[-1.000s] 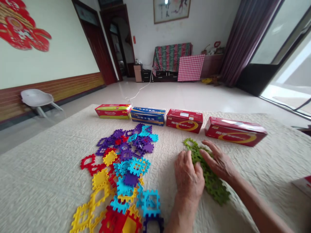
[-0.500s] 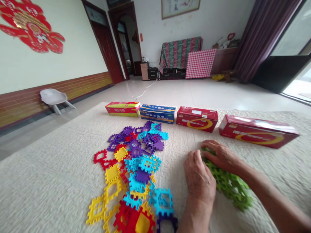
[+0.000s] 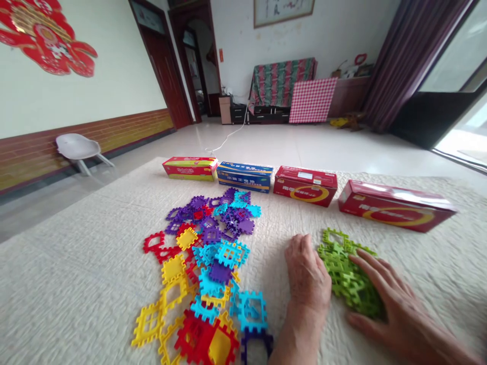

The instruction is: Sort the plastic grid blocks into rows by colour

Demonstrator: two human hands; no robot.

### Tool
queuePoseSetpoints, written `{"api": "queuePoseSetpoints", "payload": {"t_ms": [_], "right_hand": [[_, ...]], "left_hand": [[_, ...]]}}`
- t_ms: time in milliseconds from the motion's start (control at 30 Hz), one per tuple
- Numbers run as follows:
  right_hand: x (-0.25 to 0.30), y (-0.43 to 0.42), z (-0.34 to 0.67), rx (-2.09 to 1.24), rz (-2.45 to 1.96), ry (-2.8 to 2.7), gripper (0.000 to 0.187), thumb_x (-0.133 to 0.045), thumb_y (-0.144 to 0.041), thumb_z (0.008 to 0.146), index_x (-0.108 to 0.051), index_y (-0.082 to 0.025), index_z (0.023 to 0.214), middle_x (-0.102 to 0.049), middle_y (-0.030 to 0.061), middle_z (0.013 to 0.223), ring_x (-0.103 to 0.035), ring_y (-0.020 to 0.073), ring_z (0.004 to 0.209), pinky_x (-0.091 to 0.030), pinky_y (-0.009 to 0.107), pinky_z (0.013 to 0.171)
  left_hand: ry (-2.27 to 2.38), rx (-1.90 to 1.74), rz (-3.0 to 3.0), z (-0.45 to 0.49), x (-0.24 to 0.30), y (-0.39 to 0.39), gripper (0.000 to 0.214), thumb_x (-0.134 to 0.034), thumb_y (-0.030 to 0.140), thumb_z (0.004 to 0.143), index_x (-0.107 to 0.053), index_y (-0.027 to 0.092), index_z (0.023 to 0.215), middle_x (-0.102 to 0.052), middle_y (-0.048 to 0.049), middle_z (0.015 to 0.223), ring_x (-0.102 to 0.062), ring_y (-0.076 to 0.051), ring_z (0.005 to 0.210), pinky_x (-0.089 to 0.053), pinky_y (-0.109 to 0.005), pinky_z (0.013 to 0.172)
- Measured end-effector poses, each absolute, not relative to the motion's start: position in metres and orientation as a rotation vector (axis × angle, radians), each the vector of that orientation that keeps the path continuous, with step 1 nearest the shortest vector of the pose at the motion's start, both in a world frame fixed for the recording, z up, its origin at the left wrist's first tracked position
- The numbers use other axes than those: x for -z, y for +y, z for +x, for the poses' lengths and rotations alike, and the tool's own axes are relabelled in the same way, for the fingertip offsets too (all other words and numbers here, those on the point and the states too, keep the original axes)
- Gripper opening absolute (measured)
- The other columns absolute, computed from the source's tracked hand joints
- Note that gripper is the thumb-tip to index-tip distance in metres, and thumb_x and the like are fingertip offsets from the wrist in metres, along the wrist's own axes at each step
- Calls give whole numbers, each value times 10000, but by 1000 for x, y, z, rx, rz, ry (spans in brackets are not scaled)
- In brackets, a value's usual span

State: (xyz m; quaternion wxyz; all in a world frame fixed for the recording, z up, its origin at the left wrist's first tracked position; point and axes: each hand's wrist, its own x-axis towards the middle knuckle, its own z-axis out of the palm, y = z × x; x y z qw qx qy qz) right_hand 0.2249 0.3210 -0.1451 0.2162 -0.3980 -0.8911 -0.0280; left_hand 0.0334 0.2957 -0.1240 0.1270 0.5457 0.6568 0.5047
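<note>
A heap of green interlocking plastic tiles [image 3: 342,263] lies on the cream quilted cover [image 3: 83,263]. My left hand [image 3: 308,276] rests palm down against the heap's left side, its fingers curled at the edge. My right hand [image 3: 395,304] lies flat over the heap's near right part, fingers stretched and apart. Neither hand holds anything that I can see. To the left spreads a loose pile of purple, cyan, yellow and red tiles [image 3: 209,258].
Several boxes stand in a row at the far edge: a red-yellow box [image 3: 189,168], a blue box [image 3: 244,176], a red box [image 3: 305,185] and a long red box [image 3: 395,205]. A white chair [image 3: 78,148] stands on the tiled floor by the left wall.
My right hand has slid back from the far top of the green heap to its near right side, uncovering the far tiles. My left hand has stayed at the heap's left edge.
</note>
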Motion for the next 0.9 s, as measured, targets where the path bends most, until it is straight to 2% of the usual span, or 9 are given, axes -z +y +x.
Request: {"api": "queuePoseSetpoints", "payload": {"t_ms": [167, 267, 400, 467, 533, 633, 700, 800, 900], "right_hand": [[145, 338, 197, 32, -1085, -2367, 835, -640, -571, 712, -341, -229, 1412, -458, 164, 1391, -434, 387, 1272, -444, 545, 954], [138, 344, 188, -8, -1133, -2217, 848, -600, -599, 746, -297, -219, 1441, -454, 190, 1389, -472, 378, 1244, -458, 513, 934], [132, 331, 182, -2, -1078, -2179, 830, -547, -611, 780, -264, -238, 1466, -375, 181, 1465, -390, 384, 1320, -417, 540, 980], [133, 324, 180, 65, -1018, -2248, 774, -547, -608, 782, -320, -264, 1437, -412, 158, 1450, -371, 387, 1331, -402, 570, 982], [136, 322, 176, 141, -1008, -2282, 700, -524, -613, 799, -385, -263, 1389, -488, 149, 1388, -424, 381, 1288, -421, 571, 944], [138, 326, 169, 207, -1121, -2237, 633, -425, -618, 854, -436, -207, 1336, -553, 165, 1306, -499, 370, 1204, -453, 548, 871], [135, 326, 167, 251, -1210, -2179, 636, -398, -618, 866, -448, -176, 1320, -540, 186, 1318, -482, 396, 1213, -432, 580, 873], [125, 312, 163, 286, -1207, -2103, 582, -454, -549, 870, -459, -162, 1305, -492, 201, 1369, -417, 417, 1277, -373, 630, 938], [117, 283, 151, 181, -1033, -2084, 442, -529, -373, 872, -484, -183, 1268, -508, 171, 1352, -429, 356, 1290, -377, 572, 1003]], "left_hand": [[1855, -1523, 1583, 32, 124, 301, 382, -394, 67, 858, -571, 71, 1197, -617, -170, 1172, -544, -245, 1148, -435, -411, 1027], [1839, -1558, 1549, 32, 124, 304, 379, -383, 71, 871, -565, 64, 1204, -609, -180, 1201, -545, -246, 1154, -434, -410, 1029], [1831, -1613, 1452, 31, 121, 305, 374, -347, 83, 901, -562, 51, 1205, -617, -196, 1193, -568, -241, 1130, -452, -404, 1006], [1831, -1618, 1417, 30, 120, 304, 373, -337, 89, 910, -566, 51, 1202, -630, -193, 1174, -581, -242, 1114, -465, -404, 989], [1826, -1608, 1404, 30, 119, 304, 371, -335, 88, 911, -574, 57, 1193, -645, -182, 1148, -593, -241, 1092, -479, -400, 970], [1805, -1611, 1433, 31, 115, 307, 366, -340, 81, 905, -584, 59, 1177, -655, -177, 1129, -601, -237, 1082, -485, -392, 967], [1783, -1634, 1491, 32, 110, 306, 361, -346, 76, 898, -588, 65, 1167, -650, -178, 1140, -593, -233, 1101, -475, -393, 987], [1752, -1677, 1596, 30, 96, 297, 360, -353, 77, 893, -586, 86, 1167, -641, -170, 1163, -579, -226, 1132, -466, -401, 1005], [1748, -1671, 1717, 10, 79, 275, 350, -380, 88, 881, -594, 116, 1156, -642, -147, 1160, -581, -216, 1130, -475, -394, 1000]]}}
